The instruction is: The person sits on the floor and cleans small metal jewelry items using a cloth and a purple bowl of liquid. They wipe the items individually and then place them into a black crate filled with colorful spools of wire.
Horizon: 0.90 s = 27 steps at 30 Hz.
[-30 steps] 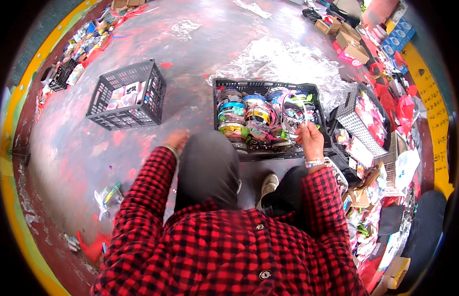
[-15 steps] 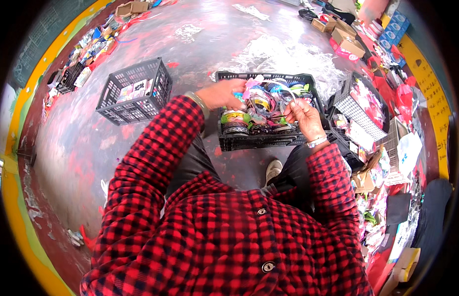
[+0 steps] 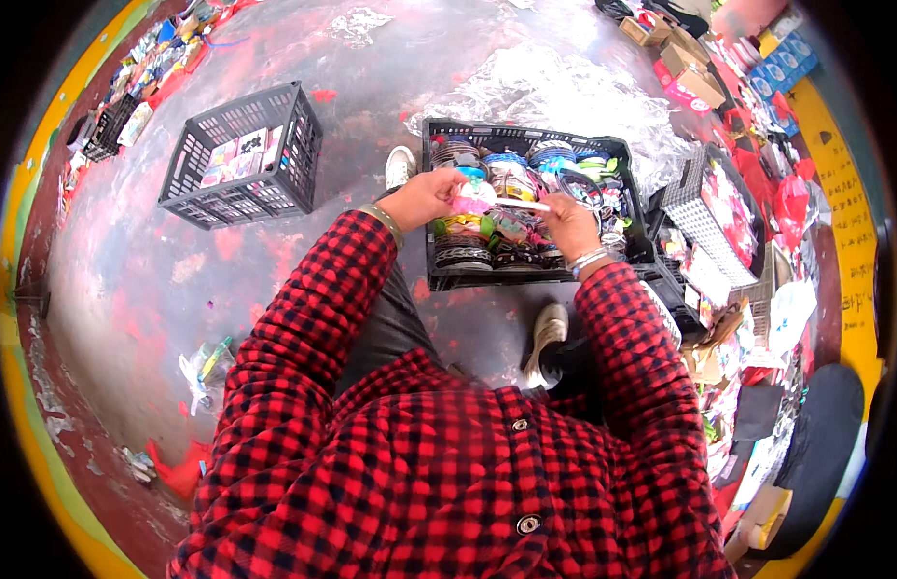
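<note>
A black plastic crate full of colourful ribbon rolls stands on the floor in front of me. Both hands are over its near half. My left hand grips one end of a pink and white ribbon piece. At the other end my right hand pinches the same piece, which is stretched between the two hands. Red checked sleeves cover both forearms, and bracelets sit on each wrist.
A second black crate with small packets stands to the left. A grey mesh basket and heaps of packaged goods crowd the right side. Clear plastic sheet lies beyond the crate. My shoes rest beside the crate.
My hands left the crate's near edge, reached into the rolls and came together holding a pink ribbon piece. My view tilted lower, with more of my shirt in it.
</note>
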Available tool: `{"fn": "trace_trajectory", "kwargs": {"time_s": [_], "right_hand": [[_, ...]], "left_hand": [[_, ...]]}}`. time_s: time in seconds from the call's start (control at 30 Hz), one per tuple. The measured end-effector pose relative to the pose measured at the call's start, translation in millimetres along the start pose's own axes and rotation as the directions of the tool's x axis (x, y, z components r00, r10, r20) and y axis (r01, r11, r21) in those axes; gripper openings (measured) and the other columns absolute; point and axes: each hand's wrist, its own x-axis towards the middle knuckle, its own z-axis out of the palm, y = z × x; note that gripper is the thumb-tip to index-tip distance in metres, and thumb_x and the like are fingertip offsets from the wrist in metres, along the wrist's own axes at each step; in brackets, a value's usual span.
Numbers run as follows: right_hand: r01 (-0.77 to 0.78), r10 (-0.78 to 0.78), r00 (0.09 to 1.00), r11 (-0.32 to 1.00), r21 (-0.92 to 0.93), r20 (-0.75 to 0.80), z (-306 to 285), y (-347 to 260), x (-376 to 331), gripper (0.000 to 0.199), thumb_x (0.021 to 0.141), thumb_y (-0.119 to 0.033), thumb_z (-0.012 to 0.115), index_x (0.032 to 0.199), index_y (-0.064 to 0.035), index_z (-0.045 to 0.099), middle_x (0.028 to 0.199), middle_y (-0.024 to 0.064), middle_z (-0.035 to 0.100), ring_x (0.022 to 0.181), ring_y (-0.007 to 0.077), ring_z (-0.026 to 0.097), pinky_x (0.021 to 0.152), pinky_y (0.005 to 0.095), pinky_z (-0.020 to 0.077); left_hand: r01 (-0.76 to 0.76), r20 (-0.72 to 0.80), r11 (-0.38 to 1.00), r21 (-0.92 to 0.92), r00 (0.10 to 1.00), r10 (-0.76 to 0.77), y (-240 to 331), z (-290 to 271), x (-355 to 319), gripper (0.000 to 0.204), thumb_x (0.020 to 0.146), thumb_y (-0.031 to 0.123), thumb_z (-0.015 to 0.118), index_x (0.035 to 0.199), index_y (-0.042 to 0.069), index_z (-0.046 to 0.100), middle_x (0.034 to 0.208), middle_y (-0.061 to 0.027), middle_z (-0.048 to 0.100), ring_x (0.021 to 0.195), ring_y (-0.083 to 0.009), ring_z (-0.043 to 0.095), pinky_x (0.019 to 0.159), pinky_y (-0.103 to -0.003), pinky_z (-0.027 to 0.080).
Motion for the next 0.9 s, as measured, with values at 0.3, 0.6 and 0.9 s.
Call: {"fn": "trace_trajectory", "kwargs": {"time_s": [0.3, 0.6, 0.9], "right_hand": [[0.046, 0.006, 0.982, 0.962, -0.269, 0.191, 46, 44, 29, 0.020, 0.082, -0.024, 0.054, 0.079, -0.0052, 0.059, 0.074, 0.0153, 0.058, 0.072, 0.0357, 0.056, 0.062, 0.0429, 0.0443], [0.074, 0.087, 0.934, 0.902, -0.426, 0.346, 97, 89, 69, 0.018, 0.081, -0.018, 0.048, 0.074, -0.0040, 0.059, 0.072, 0.0166, 0.060, 0.071, 0.0327, 0.060, 0.062, 0.0418, 0.0488], [0.136, 0.058, 0.921, 0.878, -0.459, 0.384, 124, 109, 105, 0.022, 0.083, -0.021, 0.046, 0.076, -0.0039, 0.058, 0.074, 0.0172, 0.060, 0.071, 0.0338, 0.060, 0.062, 0.0430, 0.0480]], "left_hand": [[0.059, -0.122, 0.727, 0.684, 0.992, 0.034, -53, -32, 62, 0.022, 0.084, 0.025, 0.056, 0.090, 0.004, 0.053, 0.079, -0.0130, 0.060, 0.074, -0.0248, 0.057, 0.064, -0.034, 0.043], [0.258, -0.222, 0.593, 0.763, 0.966, -0.134, -134, -56, 100, 0.015, 0.079, 0.009, 0.049, 0.092, 0.003, 0.054, 0.088, -0.0204, 0.059, 0.088, -0.0377, 0.055, 0.074, -0.041, 0.043], [0.291, -0.251, 0.578, 0.762, 0.956, -0.151, -158, -68, 96, 0.017, 0.076, 0.009, 0.050, 0.091, 0.008, 0.058, 0.089, -0.0172, 0.060, 0.090, -0.0342, 0.055, 0.075, -0.038, 0.043]]}}
